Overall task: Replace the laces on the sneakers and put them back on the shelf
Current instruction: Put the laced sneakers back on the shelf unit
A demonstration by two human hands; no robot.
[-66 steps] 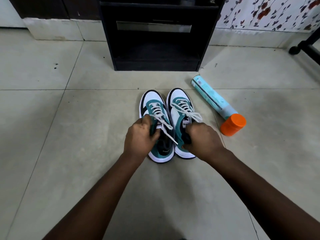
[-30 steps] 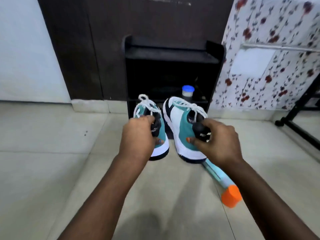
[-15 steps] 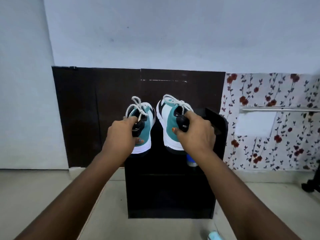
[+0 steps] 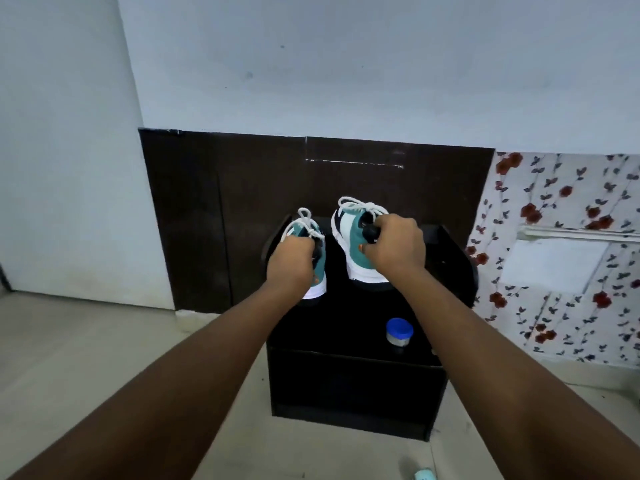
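Left hand [image 4: 290, 263]: we grip the left sneaker [image 4: 320, 273] at its heel.
Right hand [image 4: 397, 247]: we grip the right sneaker [image 4: 353, 237].
Sneakers: over the black shelf [image 4: 353, 389] top, perhaps touching it.
Nearby: blue-lidded jar [image 4: 399, 331] beneath our right forearm.

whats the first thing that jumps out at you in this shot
A pair of teal-and-white sneakers with white laces, the left sneaker gripped by the left hand and the right sneaker by the right hand, over the black shelf unit. A small blue-lidded jar stands on its top, right of centre.
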